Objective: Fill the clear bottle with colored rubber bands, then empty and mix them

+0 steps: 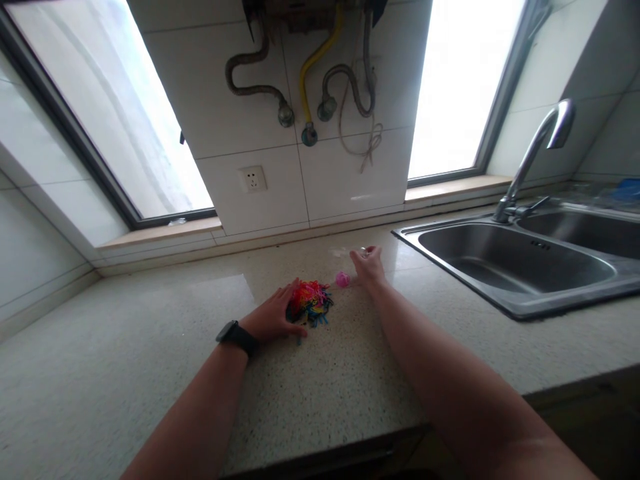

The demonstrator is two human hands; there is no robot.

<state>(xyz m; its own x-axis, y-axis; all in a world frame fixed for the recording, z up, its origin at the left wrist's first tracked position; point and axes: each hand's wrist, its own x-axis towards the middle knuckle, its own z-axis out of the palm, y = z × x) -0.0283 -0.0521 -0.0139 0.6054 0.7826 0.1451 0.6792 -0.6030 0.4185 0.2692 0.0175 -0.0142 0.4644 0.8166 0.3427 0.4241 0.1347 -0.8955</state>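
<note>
A loose heap of thin multicoloured loops, like small rubber bands [316, 297], lies on the pale speckled countertop [320, 387]. My left hand [277, 313], with a dark watch on its wrist, rests against the heap's left side, thumb and fingers spread around it. To the right of the heap sits a small pink clump [343, 279], apart from it; its kind is too small to tell. Just beyond that clump my right hand [369, 263] is closed, fingertips pinched near the counter. A small pale, shiny bit shows at its fingertips, too small to name.
A steel double sink [453, 300] with a curved tap [533, 143] is set into the counter at the right. Behind rises a tiled wall with a socket [253, 179], hoses and a yellow pipe [306, 87]. Windows flank it. The counter's front edge runs below my forearms.
</note>
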